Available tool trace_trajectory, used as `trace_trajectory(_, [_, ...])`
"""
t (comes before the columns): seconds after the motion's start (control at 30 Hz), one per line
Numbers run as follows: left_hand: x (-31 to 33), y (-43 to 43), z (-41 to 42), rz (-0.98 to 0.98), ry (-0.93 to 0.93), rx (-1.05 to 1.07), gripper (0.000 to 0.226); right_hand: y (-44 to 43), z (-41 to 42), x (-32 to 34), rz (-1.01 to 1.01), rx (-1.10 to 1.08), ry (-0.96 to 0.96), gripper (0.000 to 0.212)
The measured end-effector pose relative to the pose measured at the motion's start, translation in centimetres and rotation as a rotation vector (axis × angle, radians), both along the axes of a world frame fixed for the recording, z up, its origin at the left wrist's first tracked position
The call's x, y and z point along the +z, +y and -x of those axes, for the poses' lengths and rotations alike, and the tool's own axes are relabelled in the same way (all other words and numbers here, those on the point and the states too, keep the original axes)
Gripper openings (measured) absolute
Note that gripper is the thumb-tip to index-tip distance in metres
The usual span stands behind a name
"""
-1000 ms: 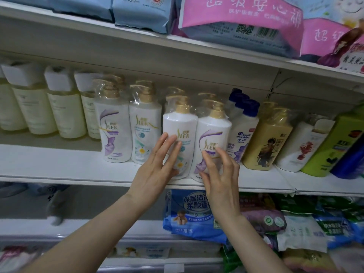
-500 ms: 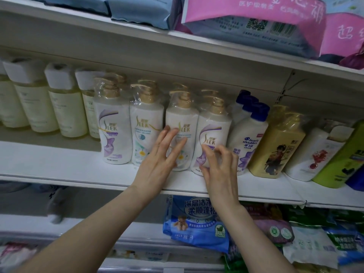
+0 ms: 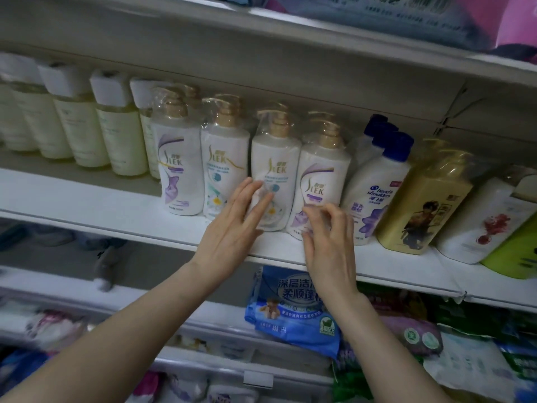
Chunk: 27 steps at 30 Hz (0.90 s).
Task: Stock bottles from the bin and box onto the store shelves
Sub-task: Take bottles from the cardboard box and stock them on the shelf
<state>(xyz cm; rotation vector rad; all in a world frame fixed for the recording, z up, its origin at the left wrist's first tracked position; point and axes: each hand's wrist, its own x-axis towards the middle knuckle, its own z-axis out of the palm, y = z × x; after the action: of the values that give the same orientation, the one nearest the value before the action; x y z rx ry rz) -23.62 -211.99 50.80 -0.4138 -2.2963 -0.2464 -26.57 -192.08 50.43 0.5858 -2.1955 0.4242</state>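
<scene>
Several white SLEK pump bottles in clear wrap stand in a row on the middle shelf (image 3: pixel 96 205). My left hand (image 3: pixel 232 228) lies with straight fingers against the lower front of the third SLEK bottle (image 3: pixel 276 158). My right hand (image 3: pixel 327 242) has its fingers bent, with the fingertips on the lower front of the fourth SLEK bottle (image 3: pixel 322 175). Neither hand wraps round a bottle. The two SLEK bottles to the left (image 3: pixel 180 170) stand untouched.
Pale yellow bottles with white caps (image 3: pixel 78 126) fill the shelf's left. Right of the SLEK row stand blue-capped Head & Shoulders bottles (image 3: pixel 374 193), a gold bottle (image 3: pixel 427 205) and a white one (image 3: pixel 485 222). A blue detergent pouch (image 3: pixel 290 309) sits on the shelf below. Packs lie overhead.
The two right SLEK bottles have slid back on the shelf into line with the others. My right hand's fingers have curled from straight to bent. The view has tilted down.
</scene>
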Motion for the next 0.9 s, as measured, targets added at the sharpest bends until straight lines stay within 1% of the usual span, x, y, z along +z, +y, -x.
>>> trace_trajectory(0.07, [-0.4,0.2,-1.2,-0.013,-0.017,0.012,0.069,-0.1,-0.8,-0.5,-0.002,0.02,-0.022,0.043])
trace_trajectory(0.13, [-0.9,0.0,-2.3,-0.011,-0.02,0.013,0.061,-0.4,-2.0,-1.0,-0.017,-0.004,-0.026,0.042])
trace_trajectory(0.23, [-1.4,-0.6,-4.2,0.007,0.001,-0.033,0.051,-1.3,-4.0,-1.7,-0.006,-0.037,-0.003,0.034])
trace_trajectory(0.43, [-3.2,-3.9,-9.5,-0.008,-0.02,-0.137,0.038,-5.1,-9.6,-3.7,0.022,-0.052,-0.017,0.033])
trace_trajectory(0.5, [-4.8,-5.6,-11.2,-0.022,-0.049,-0.154,0.038,-6.8,-11.9,-5.1,0.013,-0.054,-0.044,0.033])
trace_trajectory(0.57, [-6.7,-7.2,-13.1,-0.047,-0.107,-0.148,0.039,-8.5,-14.2,-6.9,-0.001,-0.048,-0.099,0.033])
trace_trajectory(0.7, [-10.9,-9.8,-16.9,-0.129,-0.246,-0.145,0.036,-11.5,-18.8,-10.9,-0.028,-0.029,-0.268,0.036])
trace_trajectory(0.9, [-17.7,-12.7,-21.4,-0.183,-0.421,-0.125,0.035,-14.3,-24.3,-17.3,-0.074,-0.027,-0.489,0.045])
